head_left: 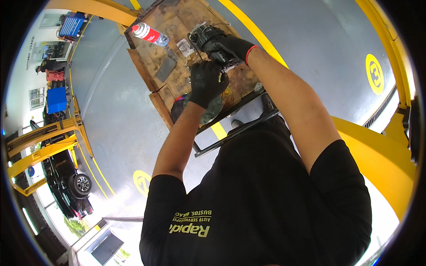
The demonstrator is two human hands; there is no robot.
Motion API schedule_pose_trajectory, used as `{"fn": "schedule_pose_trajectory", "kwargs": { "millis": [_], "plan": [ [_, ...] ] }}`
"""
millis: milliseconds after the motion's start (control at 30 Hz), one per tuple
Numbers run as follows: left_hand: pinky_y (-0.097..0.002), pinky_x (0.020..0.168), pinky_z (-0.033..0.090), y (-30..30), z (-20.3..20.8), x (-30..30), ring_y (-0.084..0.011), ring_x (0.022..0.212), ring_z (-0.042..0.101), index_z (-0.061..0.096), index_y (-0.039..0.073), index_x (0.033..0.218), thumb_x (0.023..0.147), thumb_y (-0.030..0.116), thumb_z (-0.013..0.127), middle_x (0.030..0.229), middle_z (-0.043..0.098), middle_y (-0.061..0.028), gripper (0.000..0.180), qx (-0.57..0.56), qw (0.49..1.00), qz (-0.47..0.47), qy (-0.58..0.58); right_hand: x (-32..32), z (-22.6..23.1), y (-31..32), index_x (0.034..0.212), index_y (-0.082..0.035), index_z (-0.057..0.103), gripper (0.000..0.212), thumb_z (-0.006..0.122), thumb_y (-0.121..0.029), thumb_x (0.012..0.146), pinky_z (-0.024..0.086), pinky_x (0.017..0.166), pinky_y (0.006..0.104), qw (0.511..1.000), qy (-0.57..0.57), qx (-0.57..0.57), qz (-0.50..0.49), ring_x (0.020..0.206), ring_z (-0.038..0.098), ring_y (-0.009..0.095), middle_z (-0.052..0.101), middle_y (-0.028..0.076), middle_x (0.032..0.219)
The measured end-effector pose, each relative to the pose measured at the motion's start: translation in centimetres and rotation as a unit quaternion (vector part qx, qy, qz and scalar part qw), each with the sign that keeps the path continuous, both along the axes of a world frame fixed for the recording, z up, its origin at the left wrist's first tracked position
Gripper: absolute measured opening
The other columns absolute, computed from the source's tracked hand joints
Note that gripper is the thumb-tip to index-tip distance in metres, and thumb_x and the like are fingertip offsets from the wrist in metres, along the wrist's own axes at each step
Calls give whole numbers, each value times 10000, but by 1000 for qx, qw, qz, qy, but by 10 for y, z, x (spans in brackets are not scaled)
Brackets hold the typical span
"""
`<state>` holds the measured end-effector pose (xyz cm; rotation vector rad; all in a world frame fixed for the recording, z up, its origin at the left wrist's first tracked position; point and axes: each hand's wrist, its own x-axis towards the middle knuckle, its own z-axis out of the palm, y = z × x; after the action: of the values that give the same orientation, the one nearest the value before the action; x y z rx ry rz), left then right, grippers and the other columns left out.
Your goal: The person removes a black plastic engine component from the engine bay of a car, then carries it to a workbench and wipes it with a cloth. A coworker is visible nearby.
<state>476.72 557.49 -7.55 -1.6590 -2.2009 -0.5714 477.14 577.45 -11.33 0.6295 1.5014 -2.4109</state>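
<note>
Both my hands wear black gloves, the right one with a red cuff. My right hand (227,48) is wrapped over a dark, round, ribbed metal motor-like part (205,34) on a worn wooden-topped cart (177,17). Just nearer and to the left, my left hand (207,80) is closed, fingers curled beside the lower end of that part. Whatever it grips is hidden by the glove. A thin dark rod shows between the part and my left hand. Under my left wrist lies a greyish-green cloth (213,110).
A red-and-white spray can (150,33) lies at the cart's far left, near a small clear plastic bag (184,47) and a dark flat plate (166,69). The cart's black handle (237,133) is close to my body. Yellow lift posts (377,150) flank me; a black vehicle (66,177) stands left.
</note>
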Motion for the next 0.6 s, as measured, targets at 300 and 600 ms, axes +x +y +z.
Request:
{"fn": "schedule_pose_trajectory", "kwargs": {
  "millis": [300, 600],
  "plan": [
    [-480, 786, 469, 10, -10, -4, -331, 839, 648, 668, 43, 905, 687, 229, 702, 895, 649, -131, 288, -14, 1000, 2, -9, 15, 29, 7, 1060, -64, 757, 420, 901, -301, 746, 600, 637, 319, 986, -63, 154, 29, 722, 726, 178, 755, 92, 912],
    [-486, 778, 467, -1, -21, -8, -321, 809, 648, 675, 52, 875, 676, 231, 716, 891, 660, -126, 271, -24, 999, -2, -21, 22, 29, 0, 1027, -60, 765, 392, 899, -253, 713, 602, 633, 368, 992, -8, 112, 53, 700, 723, 195, 751, 105, 896]
  ]
}}
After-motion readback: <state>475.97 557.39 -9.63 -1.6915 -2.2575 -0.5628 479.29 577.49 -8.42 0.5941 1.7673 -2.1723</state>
